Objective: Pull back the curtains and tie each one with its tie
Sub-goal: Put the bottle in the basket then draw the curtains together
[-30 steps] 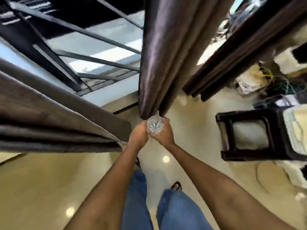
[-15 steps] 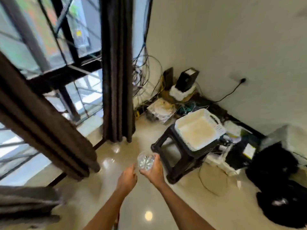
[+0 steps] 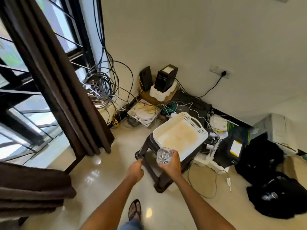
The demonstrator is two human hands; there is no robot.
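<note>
Brown curtain (image 3: pixel 54 77): hangs loose in folds at the window, left of frame, hem just above the floor; no tie can be made out on it. A second brown curtain (image 3: pixel 31 188) lies bunched at the lower left edge.

Right hand (image 3: pixel 171 163): arm extended forward, fingers wrapped around a clear cut glass (image 3: pixel 164 156), held over the near edge of the dark stool (image 3: pixel 159 166).

Left hand (image 3: pixel 135 170): arm extended, fingers loosely curled, holding nothing, just beside the stool's near corner.

White tray (image 3: pixel 192 122): rests on the stool, stained inside.

Open tiled floor (image 3: pixel 103 176) between curtain and stool; cables (image 3: pixel 103 87), boxes and black bags (image 3: pixel 274 188) crowd the wall side. No legible writing.
</note>
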